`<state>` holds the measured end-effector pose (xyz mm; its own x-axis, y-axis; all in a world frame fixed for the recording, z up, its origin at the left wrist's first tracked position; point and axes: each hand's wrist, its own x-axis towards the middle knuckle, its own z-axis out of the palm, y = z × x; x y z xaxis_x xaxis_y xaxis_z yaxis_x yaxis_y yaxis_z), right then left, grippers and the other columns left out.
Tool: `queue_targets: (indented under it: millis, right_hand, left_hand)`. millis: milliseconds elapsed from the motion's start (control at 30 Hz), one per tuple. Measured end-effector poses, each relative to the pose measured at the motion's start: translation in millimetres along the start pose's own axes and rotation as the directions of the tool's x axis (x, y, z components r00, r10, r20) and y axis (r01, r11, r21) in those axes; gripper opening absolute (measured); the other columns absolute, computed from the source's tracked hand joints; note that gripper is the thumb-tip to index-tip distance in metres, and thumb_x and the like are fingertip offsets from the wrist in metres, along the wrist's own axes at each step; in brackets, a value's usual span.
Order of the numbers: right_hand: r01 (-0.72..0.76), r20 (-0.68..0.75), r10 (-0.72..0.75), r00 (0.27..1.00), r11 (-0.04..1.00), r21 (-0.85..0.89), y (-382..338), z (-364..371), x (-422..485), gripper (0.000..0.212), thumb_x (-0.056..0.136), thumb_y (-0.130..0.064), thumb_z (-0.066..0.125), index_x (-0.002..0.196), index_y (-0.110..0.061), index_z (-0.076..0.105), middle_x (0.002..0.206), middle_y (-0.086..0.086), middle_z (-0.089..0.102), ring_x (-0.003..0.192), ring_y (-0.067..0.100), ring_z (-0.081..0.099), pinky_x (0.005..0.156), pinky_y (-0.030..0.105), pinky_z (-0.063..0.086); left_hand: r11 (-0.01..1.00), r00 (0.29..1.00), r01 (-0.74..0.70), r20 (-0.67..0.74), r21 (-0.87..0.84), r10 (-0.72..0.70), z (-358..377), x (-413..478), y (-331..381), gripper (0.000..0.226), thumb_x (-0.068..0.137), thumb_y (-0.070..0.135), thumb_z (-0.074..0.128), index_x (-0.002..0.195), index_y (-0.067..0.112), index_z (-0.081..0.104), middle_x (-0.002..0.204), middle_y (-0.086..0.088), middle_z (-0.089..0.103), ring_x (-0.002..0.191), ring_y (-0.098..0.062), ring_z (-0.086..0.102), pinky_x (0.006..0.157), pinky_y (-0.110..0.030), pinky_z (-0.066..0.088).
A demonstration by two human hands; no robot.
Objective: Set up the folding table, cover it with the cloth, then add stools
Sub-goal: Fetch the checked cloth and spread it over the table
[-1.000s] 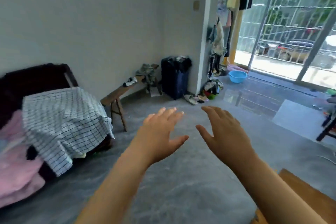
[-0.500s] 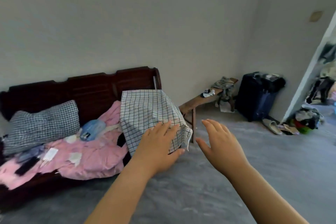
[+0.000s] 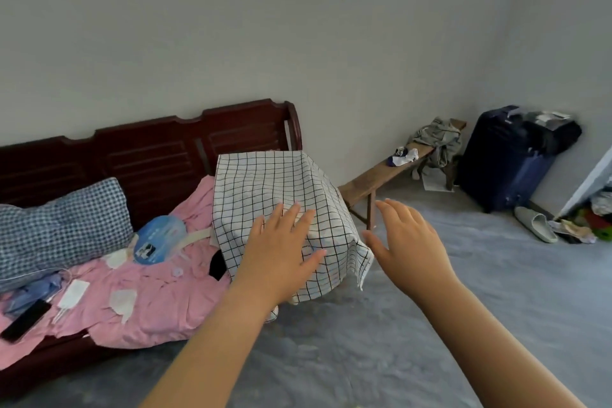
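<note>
Cloth (image 3: 265, 182) drapes the sofa (image 3: 149, 149) end beside open floor (image 3: 480, 291); left hand (image 3: 281, 255) and right hand (image 3: 407, 248) spread before it.

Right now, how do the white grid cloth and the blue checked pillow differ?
The cloth is white with thin, wide-spaced black lines; the pillow has a dense blue-and-white check. The cloth hangs draped over one end of the sofa; the pillow lies on the seat further along. Both are checked fabric on the sofa.

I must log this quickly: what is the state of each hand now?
Left hand: open, fingers straight, holds nothing; seen against the checked cloth.
Right hand: open, holds nothing.
</note>
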<state>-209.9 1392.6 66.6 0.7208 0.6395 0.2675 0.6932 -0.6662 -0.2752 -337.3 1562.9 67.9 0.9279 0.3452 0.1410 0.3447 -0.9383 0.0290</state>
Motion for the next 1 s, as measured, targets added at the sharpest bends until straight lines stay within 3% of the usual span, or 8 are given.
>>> queue_targets:
  millis: [333,633,800,1000]
  right_hand:
    - [0.01,0.115,-0.009,0.993,1.0,-0.014,46.2,69.9,205.8,0.058,0.093,-0.047,0.042,0.141,-0.016,0.035,0.146,0.002,0.04,0.135,0.02,0.034,0.11,0.035,0.029]
    - [0.0,0.238,0.009,0.971,0.999,-0.034,71.1,151.4,332.5,0.056,0.093,-0.047,0.042,0.14,-0.017,0.035,0.146,0.002,0.04,0.135,0.019,0.034,0.11,0.035,0.03]
    - [-0.114,0.277,0.117,0.954,0.993,-0.026,91.0,211.1,396.5,0.052,0.093,-0.045,0.043,0.138,-0.018,0.038,0.142,0.001,0.043,0.131,0.02,0.039,0.106,0.034,0.032]
    - [-0.337,0.43,0.326,0.842,0.94,-0.054,134.7,292.7,414.1,0.05,0.095,-0.044,0.041,0.135,-0.014,0.037,0.139,0.003,0.044,0.128,0.023,0.04,0.103,0.036,0.036]
  left_hand:
    - [0.998,0.997,0.064,0.047,0.021,-0.065,40.4,196.4,-65.6,0.074,0.083,0.066,0.01,0.148,0.032,0.0,0.158,0.002,0.005,0.145,-0.02,-0.001,0.116,-0.045,0.003]
    - [0.999,0.988,0.036,0.153,0.0,-0.036,113.0,332.5,-122.0,0.069,0.091,0.061,0.024,0.148,0.03,0.0,0.158,0.001,0.006,0.145,-0.022,0.0,0.116,-0.045,0.005]
    - [0.998,0.976,-0.003,0.219,-0.063,0.017,170.7,417.1,-156.2,0.067,0.092,0.058,0.025,0.148,0.029,0.001,0.158,0.0,0.007,0.145,-0.021,0.001,0.115,-0.044,0.005]
    - [0.969,0.888,-0.195,0.393,-0.15,0.24,259.3,485.8,-144.2,0.066,0.093,0.056,0.03,0.148,0.029,0.005,0.157,-0.001,0.011,0.144,-0.022,0.004,0.115,-0.045,0.007]
